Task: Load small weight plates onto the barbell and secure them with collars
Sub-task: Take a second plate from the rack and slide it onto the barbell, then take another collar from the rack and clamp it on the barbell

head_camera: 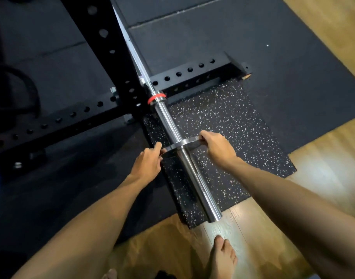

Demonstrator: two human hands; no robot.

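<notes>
Small weight plate (180, 144) on barbell sleeve (192, 178), about midway between sleeve's open end and red band (156, 98). Left hand (147, 163) pinching plate's left edge, fingers curled tight on rim. Right hand (218, 149) gripping right edge, fingers wrapped over top. Speckled mat (223, 127) under sleeve. Black rack (104, 37) beyond band. Bare foot (222, 256) on wood floor near sleeve's end.
</notes>
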